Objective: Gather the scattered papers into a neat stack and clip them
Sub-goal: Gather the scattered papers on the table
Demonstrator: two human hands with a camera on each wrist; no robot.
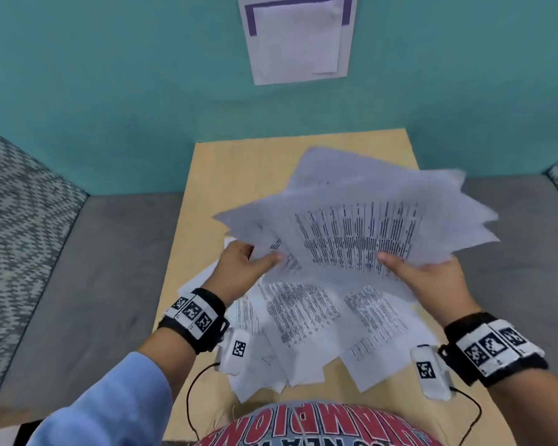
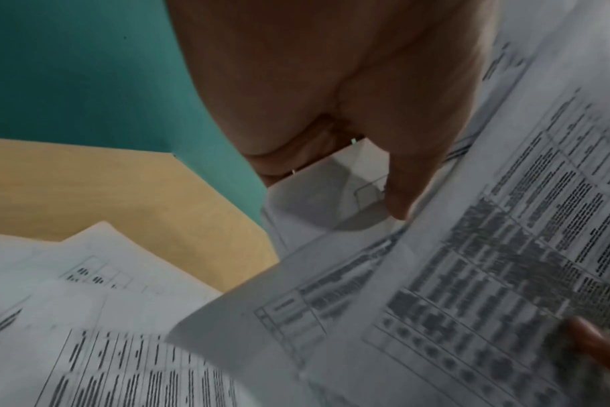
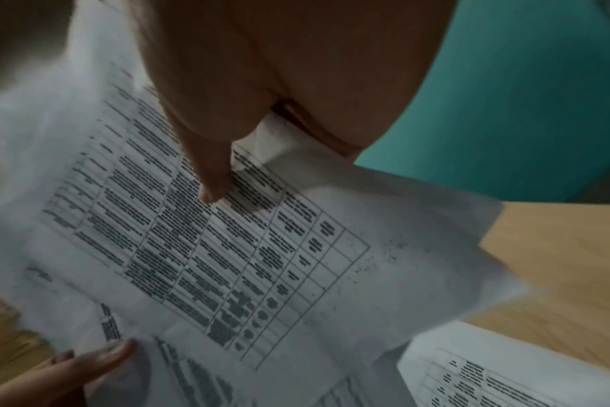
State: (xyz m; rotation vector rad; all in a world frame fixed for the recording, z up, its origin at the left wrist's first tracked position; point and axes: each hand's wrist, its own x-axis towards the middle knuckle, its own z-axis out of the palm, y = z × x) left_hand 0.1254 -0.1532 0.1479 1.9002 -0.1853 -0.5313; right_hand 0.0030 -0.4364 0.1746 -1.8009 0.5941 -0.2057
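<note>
A: How many hands are on the fanned bundle of papers (image 1: 361,220)?

B: Two — the left hand (image 1: 242,268) pinches its near-left edge, thumb on top, and the right hand (image 1: 432,278) clamps the near-right edge the same way. The bundle is lifted above the wooden table (image 1: 226,175).

A: And the sheets?

B: Too overlapped to count. More loose sheets (image 1: 306,320) lie scattered on the table beneath.

A: Anything only the wrist views give?

B: Printed tables with ruled cells — the head view shows only dark lines. It alone shows one paper on the teal wall (image 1: 297,37).
</note>
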